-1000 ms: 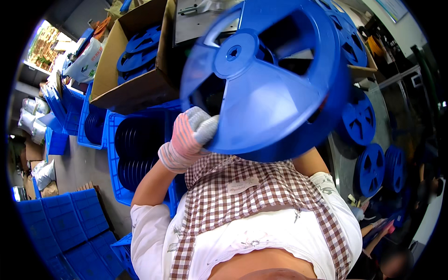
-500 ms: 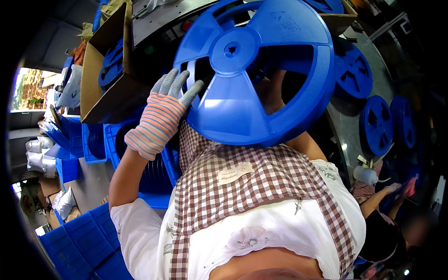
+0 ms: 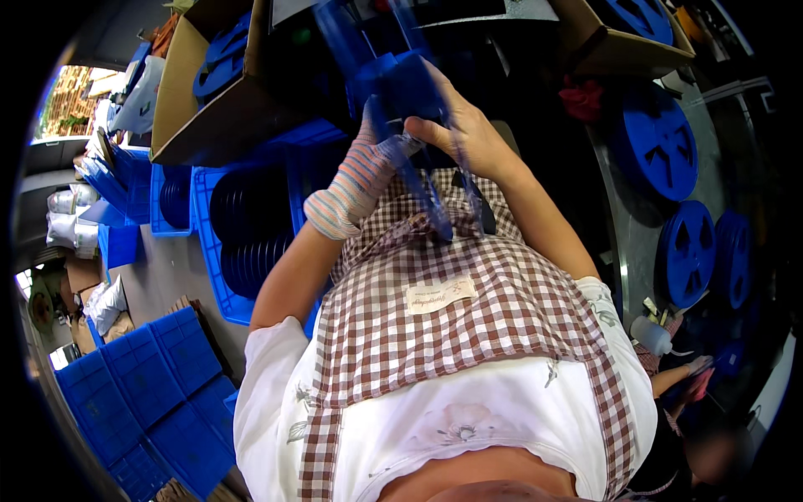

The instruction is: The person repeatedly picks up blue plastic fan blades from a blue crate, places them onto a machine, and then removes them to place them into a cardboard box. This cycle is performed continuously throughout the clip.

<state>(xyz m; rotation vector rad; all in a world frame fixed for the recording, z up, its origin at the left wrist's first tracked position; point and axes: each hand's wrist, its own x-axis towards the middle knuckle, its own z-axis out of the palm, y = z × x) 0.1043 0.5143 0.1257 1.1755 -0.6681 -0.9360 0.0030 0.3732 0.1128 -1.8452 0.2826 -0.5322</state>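
Observation:
A blue plastic reel (image 3: 404, 82) is turned nearly edge-on in front of my apron and smeared by motion. My right hand (image 3: 475, 138), bare, grips it from the right, with the thumb on the near side and the fingers partly out of sight. On the other side my left hand (image 3: 361, 174), in a striped knitted glove, is closed against the reel near its middle; its fingertips are blurred and partly hidden. The reel's lower rim hangs over the brown checked apron (image 3: 452, 351).
Cardboard boxes holding blue reels stand at the far left (image 3: 180, 109) and far right (image 3: 585, 38). Several reels (image 3: 661, 146) rest on the metal table at right. A blue crate (image 3: 205, 251) of dark discs is at left, stacked blue crates (image 3: 138, 389) nearer. Another person's hand (image 3: 696, 366) shows lower right.
The reel has swung from broadside to nearly edge-on and moved left. My left hand, open beside it before, has closed on it. My right hand has come into clear view.

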